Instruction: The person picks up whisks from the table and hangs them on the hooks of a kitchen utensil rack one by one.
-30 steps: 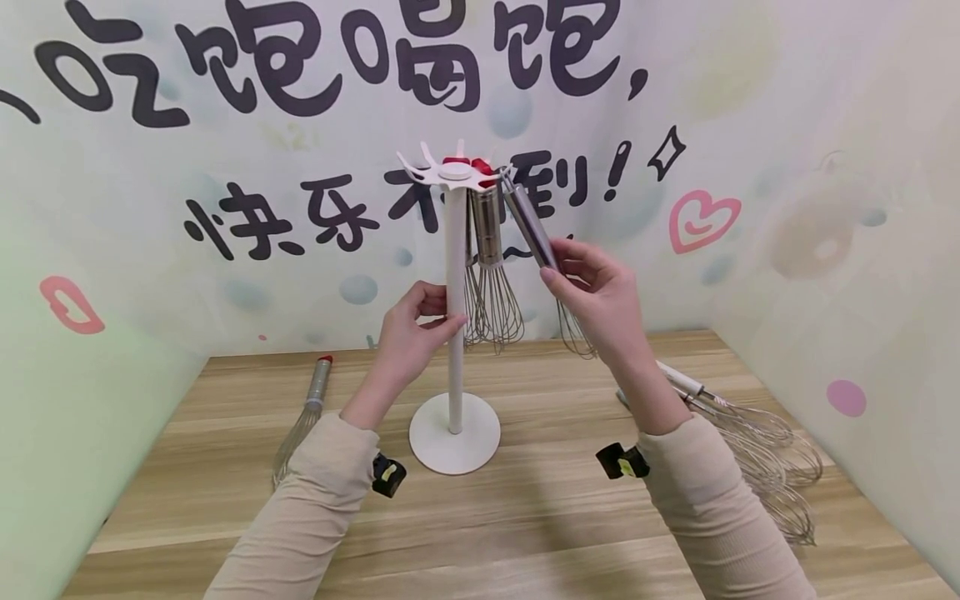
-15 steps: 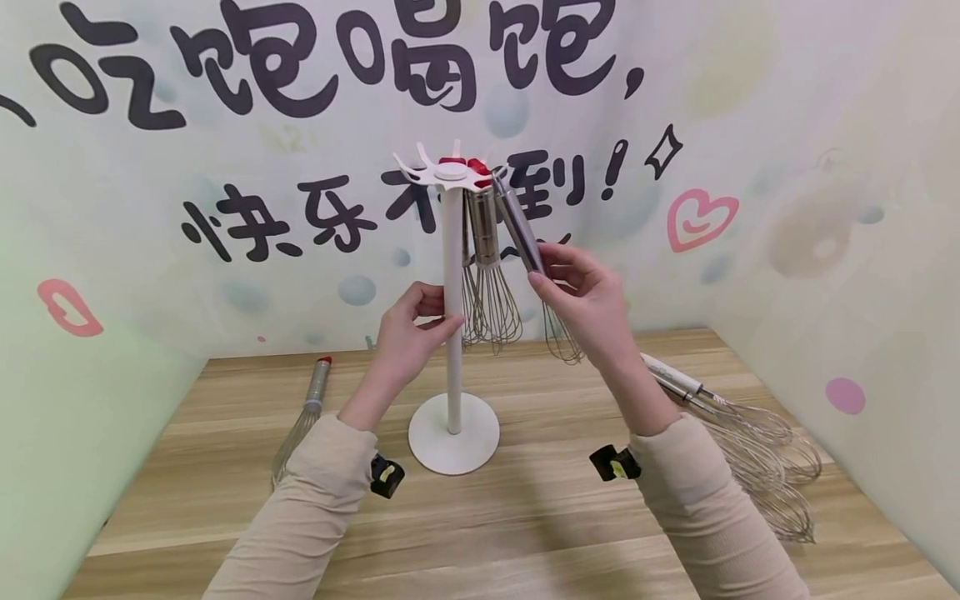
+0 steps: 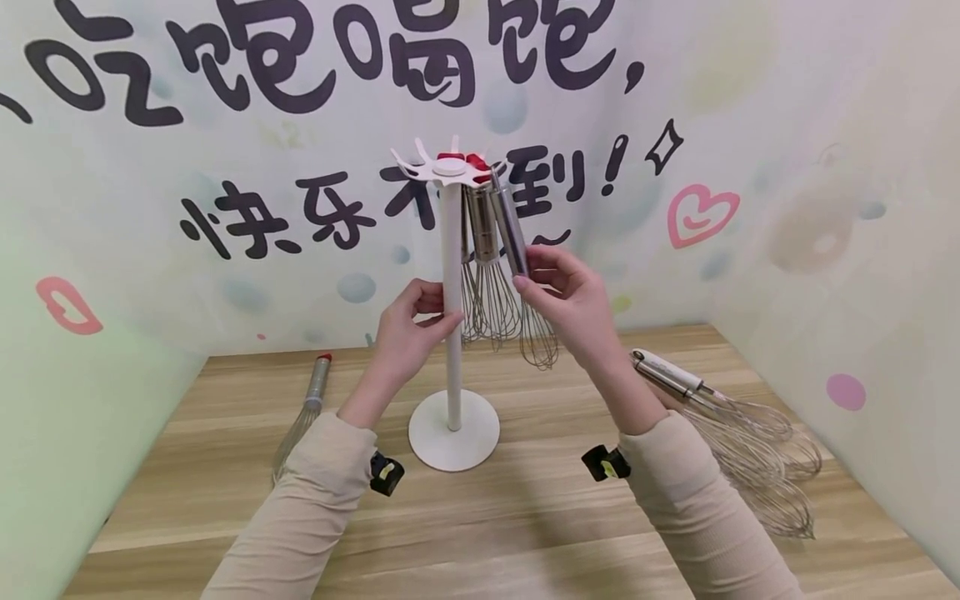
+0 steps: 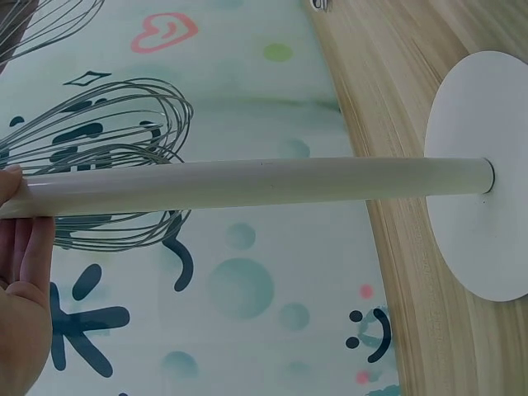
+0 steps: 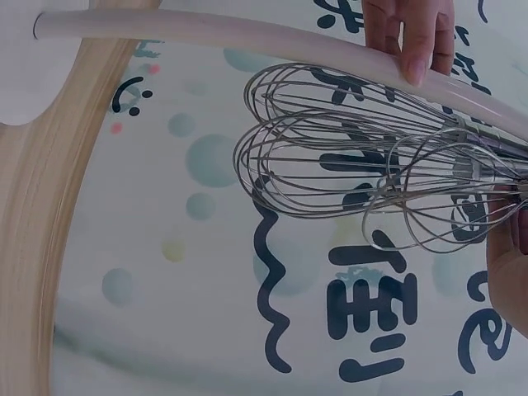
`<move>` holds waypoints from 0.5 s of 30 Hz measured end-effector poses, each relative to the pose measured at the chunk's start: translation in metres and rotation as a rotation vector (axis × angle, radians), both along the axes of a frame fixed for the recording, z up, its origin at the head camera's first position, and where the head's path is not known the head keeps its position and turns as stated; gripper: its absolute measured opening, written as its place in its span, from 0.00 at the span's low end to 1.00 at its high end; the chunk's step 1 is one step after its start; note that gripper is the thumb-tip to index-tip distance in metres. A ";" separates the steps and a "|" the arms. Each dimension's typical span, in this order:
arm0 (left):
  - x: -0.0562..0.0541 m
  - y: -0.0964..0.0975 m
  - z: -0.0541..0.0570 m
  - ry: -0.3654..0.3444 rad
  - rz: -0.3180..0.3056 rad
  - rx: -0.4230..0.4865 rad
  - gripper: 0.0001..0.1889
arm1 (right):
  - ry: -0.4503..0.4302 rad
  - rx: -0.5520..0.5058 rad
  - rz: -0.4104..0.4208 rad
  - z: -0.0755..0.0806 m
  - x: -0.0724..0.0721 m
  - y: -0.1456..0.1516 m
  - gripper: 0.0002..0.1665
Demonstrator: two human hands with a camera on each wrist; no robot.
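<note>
My left hand grips the pole of a white stand with a round base and a ring of upturned hooks on top. Two red-ended metal whisks hang from its right side, partly behind the pole. With my right hand I pinch the lower handle of another metal whisk, its upper end overlapping a right-hand hook in the head view. This whisk leans slightly, wires downward beside the hanging ones. In the right wrist view its wire loops overlap theirs.
On the wooden table, one whisk with a red end lies at the left. Several more whisks are heaped at the right, partly behind my right forearm. A printed wall rises close behind the stand.
My right hand has moved left, bringing the whisk nearer the pole and more upright. The left hand keeps its grip on the pole, and the stand stays in place.
</note>
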State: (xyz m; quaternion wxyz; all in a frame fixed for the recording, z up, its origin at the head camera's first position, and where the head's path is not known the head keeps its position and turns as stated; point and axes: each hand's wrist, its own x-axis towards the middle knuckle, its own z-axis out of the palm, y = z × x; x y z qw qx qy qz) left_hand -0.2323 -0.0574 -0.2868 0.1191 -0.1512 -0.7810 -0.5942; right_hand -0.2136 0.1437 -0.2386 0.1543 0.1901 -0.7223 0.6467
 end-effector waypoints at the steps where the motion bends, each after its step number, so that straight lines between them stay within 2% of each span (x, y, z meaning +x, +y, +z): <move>1: 0.000 0.000 0.000 0.001 0.000 0.001 0.16 | 0.001 -0.001 0.004 0.000 0.000 -0.001 0.23; 15: 0.000 -0.001 0.000 0.011 -0.008 -0.002 0.16 | -0.023 0.028 0.027 -0.005 0.000 -0.005 0.24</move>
